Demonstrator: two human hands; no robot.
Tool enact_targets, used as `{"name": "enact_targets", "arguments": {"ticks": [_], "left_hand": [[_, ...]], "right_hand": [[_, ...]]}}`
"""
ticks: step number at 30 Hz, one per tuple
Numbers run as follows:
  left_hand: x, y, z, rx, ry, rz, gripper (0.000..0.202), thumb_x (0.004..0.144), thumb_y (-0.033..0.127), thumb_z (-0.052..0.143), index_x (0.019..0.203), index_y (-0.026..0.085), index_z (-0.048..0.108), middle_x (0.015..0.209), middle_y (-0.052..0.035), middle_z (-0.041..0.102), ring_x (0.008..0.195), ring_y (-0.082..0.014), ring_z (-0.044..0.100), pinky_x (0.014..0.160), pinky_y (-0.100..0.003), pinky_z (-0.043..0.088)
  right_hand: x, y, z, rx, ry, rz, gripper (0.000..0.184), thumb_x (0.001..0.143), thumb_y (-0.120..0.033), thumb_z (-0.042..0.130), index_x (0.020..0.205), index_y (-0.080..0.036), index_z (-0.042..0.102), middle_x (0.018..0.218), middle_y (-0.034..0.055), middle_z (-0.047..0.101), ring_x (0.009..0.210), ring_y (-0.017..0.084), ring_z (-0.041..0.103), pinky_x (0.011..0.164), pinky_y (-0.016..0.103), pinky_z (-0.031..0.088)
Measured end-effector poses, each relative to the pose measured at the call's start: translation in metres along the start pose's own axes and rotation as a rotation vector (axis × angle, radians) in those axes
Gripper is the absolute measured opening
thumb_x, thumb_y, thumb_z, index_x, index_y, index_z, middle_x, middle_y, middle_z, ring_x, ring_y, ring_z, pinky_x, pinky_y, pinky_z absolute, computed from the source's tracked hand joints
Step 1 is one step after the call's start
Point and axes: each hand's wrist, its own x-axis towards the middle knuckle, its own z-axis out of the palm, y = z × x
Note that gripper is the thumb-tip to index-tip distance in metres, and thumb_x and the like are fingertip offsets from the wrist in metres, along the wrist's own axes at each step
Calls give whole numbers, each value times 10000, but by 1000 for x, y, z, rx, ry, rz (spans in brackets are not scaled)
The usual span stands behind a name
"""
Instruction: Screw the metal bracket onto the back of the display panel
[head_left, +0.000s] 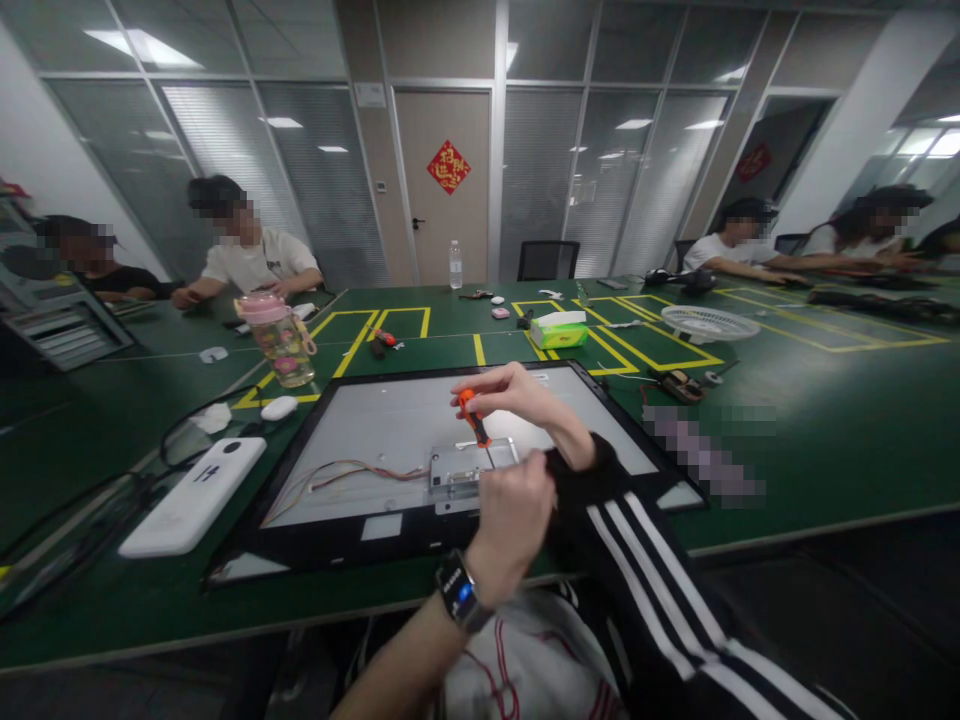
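Note:
My right hand [517, 395], in a black sleeve with white stripes, grips an orange-and-black screwdriver [475, 420] by its handle. The shaft slants down to a silver metal box [454, 470] on the grey back of a flat panel [337, 420] with a black frame. Close to the shaft's lower end, my left hand [514, 515] is closed, a smartwatch on its wrist. Its fingertips are hidden, so what they pinch cannot be seen. From the box's left side, thin coloured wires [352, 467] run over the panel.
Left of the panel lie a white power bank [195, 495], black cables [82, 525] and a white mouse-like object [279, 408]. A pink-lidded bottle [281, 345] stands behind. Beyond are a red-handled tool [384, 337], a tissue pack [559, 330] and a white fan grille [709, 323]. Several people sit across the table.

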Motion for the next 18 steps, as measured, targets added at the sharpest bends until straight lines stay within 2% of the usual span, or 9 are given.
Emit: {"name": "enact_targets", "arguments": {"ticks": [1, 3, 4, 7, 10, 13, 15, 18], "left_hand": [[7, -8, -10, 32, 47, -99, 146, 898, 139, 477, 876, 177, 616, 680, -68, 697, 621, -221, 669, 525, -282, 353], [13, -19, -26, 59, 102, -171, 144, 908, 198, 498, 853, 190, 631, 708, -67, 704, 652, -237, 675, 548, -289, 363], [13, -23, -31, 53, 97, -161, 139, 898, 213, 520, 824, 196, 636, 681, -56, 696, 641, -240, 671, 549, -290, 363], [4, -30, -33, -30, 80, -9, 138, 891, 210, 550, 808, 218, 660, 669, -21, 693, 634, -220, 665, 557, -276, 364], [-3, -47, -33, -172, 93, 75, 117, 910, 237, 570, 877, 235, 683, 653, 18, 682, 618, -173, 650, 585, -248, 380], [1, -77, -43, -234, 114, -8, 160, 934, 239, 542, 896, 223, 696, 639, 26, 664, 578, -142, 618, 596, -229, 384], [8, -99, -51, -216, 106, -72, 173, 932, 251, 538, 904, 206, 704, 623, 23, 646, 567, -148, 606, 580, -232, 379], [19, -126, -56, -197, 39, -93, 174, 927, 235, 535, 910, 186, 701, 652, 7, 653, 626, -168, 624, 623, -243, 414]], "right_hand": [[-1, 3, 5, 47, -6, -17, 340, 653, -274, 824, 970, -160, 776, 893, 74, 780, 775, 187, 746, 698, 302, 605], [-3, 7, 16, 47, -6, -52, 349, 630, -275, 838, 946, -141, 777, 868, 77, 777, 751, 187, 738, 717, 319, 607], [-4, 9, 20, 12, 24, -71, 345, 632, -280, 836, 941, -140, 776, 870, 75, 774, 750, 185, 733, 724, 322, 607], [-10, 14, 26, -92, 216, -130, 315, 686, -300, 795, 965, -158, 765, 858, 57, 760, 734, 174, 725, 728, 322, 609], [-26, 21, 21, -103, 393, -169, 346, 761, -336, 736, 1079, -199, 724, 930, 55, 740, 731, 178, 733, 695, 331, 615], [-45, 27, 10, -131, 559, -244, 351, 775, -367, 732, 1090, -215, 707, 916, 46, 722, 714, 184, 730, 677, 344, 623], [-56, 29, 2, -192, 607, -262, 339, 781, -365, 733, 1083, -214, 703, 920, 52, 720, 726, 195, 732, 677, 352, 624], [-63, 29, -4, -279, 572, -272, 331, 804, -375, 711, 1095, -216, 695, 934, 68, 728, 757, 215, 735, 687, 368, 622]]}}
